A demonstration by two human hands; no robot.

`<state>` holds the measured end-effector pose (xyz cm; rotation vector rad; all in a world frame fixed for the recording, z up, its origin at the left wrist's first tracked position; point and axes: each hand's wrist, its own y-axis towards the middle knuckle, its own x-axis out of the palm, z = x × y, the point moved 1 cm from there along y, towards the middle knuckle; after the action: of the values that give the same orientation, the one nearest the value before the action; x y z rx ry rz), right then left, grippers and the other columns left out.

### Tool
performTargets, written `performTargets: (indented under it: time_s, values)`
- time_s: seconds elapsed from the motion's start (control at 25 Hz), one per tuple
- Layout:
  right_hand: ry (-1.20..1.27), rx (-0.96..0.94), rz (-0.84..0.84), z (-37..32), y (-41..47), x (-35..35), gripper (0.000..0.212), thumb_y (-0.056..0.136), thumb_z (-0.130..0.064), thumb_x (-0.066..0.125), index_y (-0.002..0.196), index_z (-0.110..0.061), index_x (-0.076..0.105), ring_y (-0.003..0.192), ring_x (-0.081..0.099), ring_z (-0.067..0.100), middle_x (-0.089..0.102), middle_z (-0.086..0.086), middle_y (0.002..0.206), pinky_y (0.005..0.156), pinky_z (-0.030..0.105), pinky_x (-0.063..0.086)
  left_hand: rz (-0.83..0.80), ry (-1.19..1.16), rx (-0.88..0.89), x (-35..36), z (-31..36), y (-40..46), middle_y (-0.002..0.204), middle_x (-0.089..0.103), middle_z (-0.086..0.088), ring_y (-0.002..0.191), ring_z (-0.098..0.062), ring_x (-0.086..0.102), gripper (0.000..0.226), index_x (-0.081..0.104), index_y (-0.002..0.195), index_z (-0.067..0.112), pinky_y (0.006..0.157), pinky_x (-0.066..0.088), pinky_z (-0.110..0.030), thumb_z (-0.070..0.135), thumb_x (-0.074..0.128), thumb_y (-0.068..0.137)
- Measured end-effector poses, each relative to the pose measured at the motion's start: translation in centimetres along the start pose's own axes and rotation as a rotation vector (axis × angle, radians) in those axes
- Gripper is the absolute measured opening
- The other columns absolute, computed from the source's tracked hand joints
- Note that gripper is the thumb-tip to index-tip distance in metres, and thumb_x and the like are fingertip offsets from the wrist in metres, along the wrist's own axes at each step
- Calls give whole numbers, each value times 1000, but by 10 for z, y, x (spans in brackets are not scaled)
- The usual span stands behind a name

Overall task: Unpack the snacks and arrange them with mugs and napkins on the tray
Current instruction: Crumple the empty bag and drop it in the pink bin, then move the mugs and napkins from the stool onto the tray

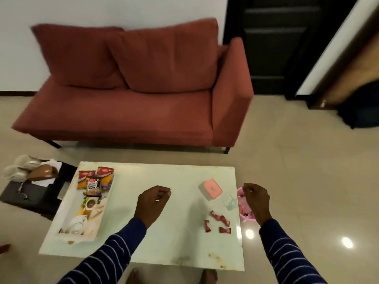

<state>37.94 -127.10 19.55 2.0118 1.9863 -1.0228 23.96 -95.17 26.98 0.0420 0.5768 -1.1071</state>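
Note:
A long white tray point(61, 219) with a printed tea picture lies on the left of the pale table point(176, 242). Three snack packets point(95, 180) lie at its far end. Several red wrapped candies point(219, 221) sit on the table's right side. My left hand point(152, 201) hovers over the table's middle, fingers curled, with a small pale piece showing between thumb and fingers. My right hand point(256, 199) hangs past the right table edge above a pink bin point(247, 215), fingers curled with nothing visible in them. White mugs point(19, 168) and a brown mug point(43, 171) lie on a black stool at the left.
A pink box point(211, 188) rests on the table beyond the candies. The black stool point(30, 197) stands beside the table's left edge, with white paper point(56, 163) on it. A red sofa point(133, 111) stands behind the table. My bare feet are under the near edge.

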Motion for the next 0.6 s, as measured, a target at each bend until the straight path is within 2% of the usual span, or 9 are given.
performTargets:
  time_s: [0.04,0.12,0.24,0.32,0.4,0.52,0.6]
  values:
    - [-17,-41,-14,-21,-11,12,19,94,-19,59,96,-12,77,91,68,20,77,5,102,80,21,45,-1,0,19,-18,-5,2,96,75,15,92,-2,69,12,74,96,27,81,56,-24,19,73,88]
    - [-66,-136,-4,-70,-34,44,21,94,-17,62,108,-10,76,106,68,24,75,6,113,93,27,44,-14,95,100,-68,-20,8,128,61,20,120,1,55,34,65,123,29,99,46,-23,29,71,89]
    - [-150,-265,41,-141,-75,99,21,93,-13,63,108,-8,76,108,68,26,75,8,114,93,28,43,-12,269,226,-151,-47,20,150,37,14,143,-5,27,59,43,145,29,114,32,-31,38,66,91]
    - [-148,-309,80,-183,-101,137,21,92,-12,62,108,-7,75,101,69,27,75,11,112,83,25,42,23,394,329,-208,-58,31,158,30,8,149,-12,17,64,37,149,27,118,28,-39,41,62,92]
    - [-137,-370,82,-222,-124,175,23,92,-9,62,112,-4,72,104,68,30,73,15,115,83,24,41,74,510,425,-262,-63,43,162,18,8,151,-13,5,68,29,152,27,121,20,-43,42,58,93]
    - [-226,-500,-2,-281,-162,232,38,95,-7,59,132,-2,60,133,51,31,56,17,141,107,30,36,161,589,472,-337,-65,55,163,-3,13,150,-10,-13,83,9,156,29,123,7,-44,42,58,90]
    - [-238,-602,42,-311,-184,258,50,94,-9,61,143,-7,50,144,37,28,41,13,155,115,36,29,239,646,472,-371,-63,61,164,-11,11,150,-12,-17,96,-6,155,31,121,0,-43,46,59,86]
